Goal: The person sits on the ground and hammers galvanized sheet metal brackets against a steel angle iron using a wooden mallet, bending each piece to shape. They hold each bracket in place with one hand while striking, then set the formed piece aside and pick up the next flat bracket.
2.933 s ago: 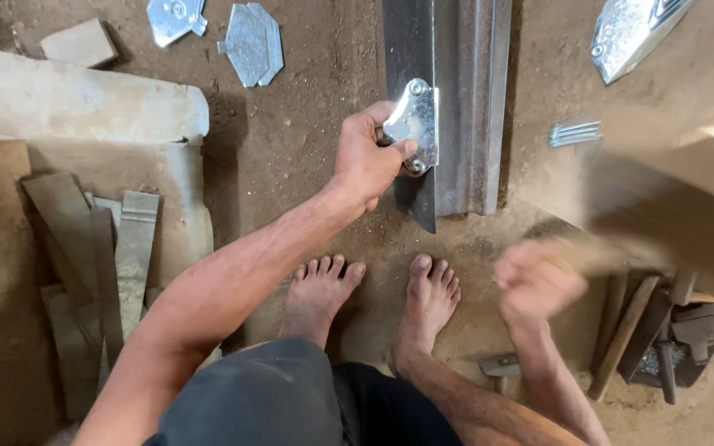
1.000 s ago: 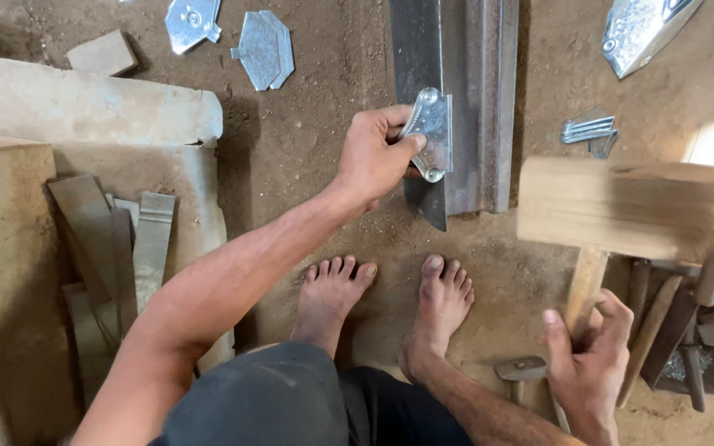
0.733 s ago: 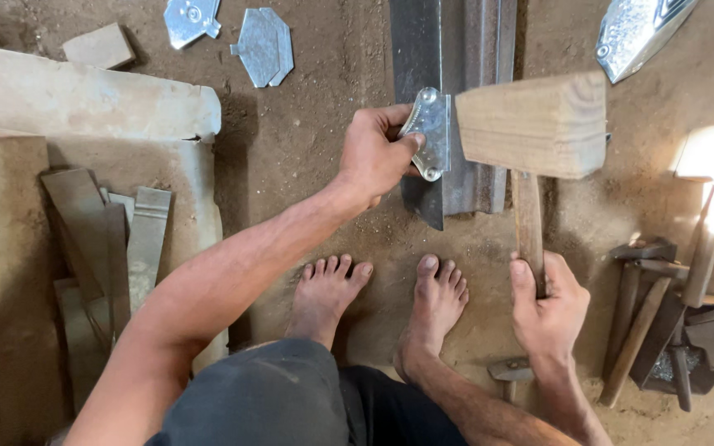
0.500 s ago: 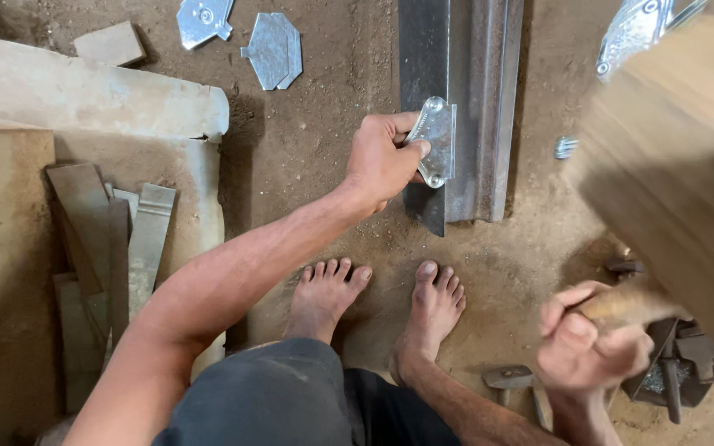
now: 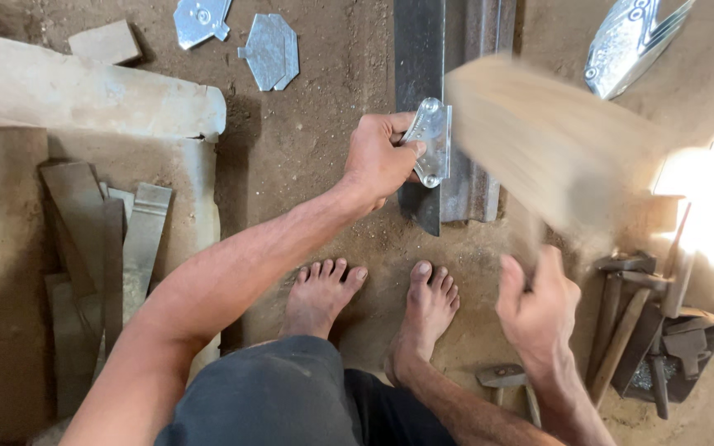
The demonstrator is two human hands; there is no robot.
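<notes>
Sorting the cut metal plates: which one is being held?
The plate gripped by the left hand against the steel rail. The other plates lie loose on the dirt, untouched.

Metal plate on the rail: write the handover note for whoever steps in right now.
Left hand: grips the shiny metal plate, holding it against the dark steel rail on the dirt floor.
Right hand: grips the wooden mallet, blurred mid-swing over the rail.
Done: plate is in place on the rail; how far it is shaped cannot be told.
Left: cannot tell; cut plates lie beyond, hammers at the right.
</notes>
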